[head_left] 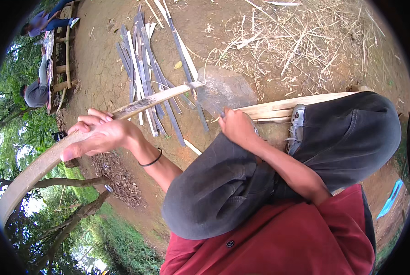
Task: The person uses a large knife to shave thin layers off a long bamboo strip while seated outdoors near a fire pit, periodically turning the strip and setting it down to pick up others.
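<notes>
A long, curved bamboo strip runs from the lower left rim up to a flat grey rock, its tip over the rock's left edge. My left hand holds it near the middle, thumb on one side and fingers curled on the other. My right hand is closed in a fist in front of the rock, beside my knee. Something small and dark shows at its knuckles, but I cannot make out what it grips. Pale split bamboo lengths lie just right of this hand, by my shoe.
Several dark and pale bamboo strips lie on the dirt ahead. Thin shavings cover the ground at the far right. Two people are near a bamboo bench at the far left. A blue object lies at the right.
</notes>
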`<state>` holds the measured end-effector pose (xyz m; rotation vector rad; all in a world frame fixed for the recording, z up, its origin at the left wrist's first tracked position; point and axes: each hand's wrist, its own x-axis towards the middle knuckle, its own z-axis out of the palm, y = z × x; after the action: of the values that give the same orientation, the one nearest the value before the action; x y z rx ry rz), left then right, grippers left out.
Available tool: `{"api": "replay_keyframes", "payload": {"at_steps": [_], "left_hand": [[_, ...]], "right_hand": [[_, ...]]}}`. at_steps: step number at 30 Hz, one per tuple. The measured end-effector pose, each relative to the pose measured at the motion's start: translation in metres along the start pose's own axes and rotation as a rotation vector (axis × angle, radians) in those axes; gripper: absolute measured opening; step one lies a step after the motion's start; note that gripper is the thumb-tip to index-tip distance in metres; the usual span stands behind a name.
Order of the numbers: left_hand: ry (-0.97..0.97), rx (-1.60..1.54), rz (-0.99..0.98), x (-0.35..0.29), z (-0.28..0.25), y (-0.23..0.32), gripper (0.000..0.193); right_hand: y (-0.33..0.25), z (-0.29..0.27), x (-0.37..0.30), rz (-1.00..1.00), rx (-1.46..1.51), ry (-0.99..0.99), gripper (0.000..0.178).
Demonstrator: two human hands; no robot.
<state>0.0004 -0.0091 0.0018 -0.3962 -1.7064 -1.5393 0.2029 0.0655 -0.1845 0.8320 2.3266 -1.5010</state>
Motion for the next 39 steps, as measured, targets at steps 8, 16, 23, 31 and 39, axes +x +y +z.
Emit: {"api": "replay_keyframes", "payload": {"at_steps": [8,16,23,31,39], "left_hand": [[-0.175,-0.056,-0.039,-0.003,-0.021,-0.005,0.075],[-0.236,-0.068,-0.087,-0.004,-0.018,0.008,0.074],[-0.242,-0.130,-0.123,-0.001,-0.013,0.008,0.074],[-0.132,-0.136,-0.128,0.000,-0.008,0.000,0.068],[0.064,-0.020,-0.109,0.002,-0.001,0.000,0.063]], "right_hand": [[-0.011,0.023,0.017,-0.132,0.034,0.134,0.023],[-0.036,0.007,0.015,-0.126,0.011,0.059,0.022],[-0.049,-0.001,0.010,-0.146,0.027,0.014,0.024],[-0.039,0.003,0.028,-0.138,0.040,0.018,0.026],[-0.008,0.022,0.033,-0.051,-0.019,0.034,0.029]]}}
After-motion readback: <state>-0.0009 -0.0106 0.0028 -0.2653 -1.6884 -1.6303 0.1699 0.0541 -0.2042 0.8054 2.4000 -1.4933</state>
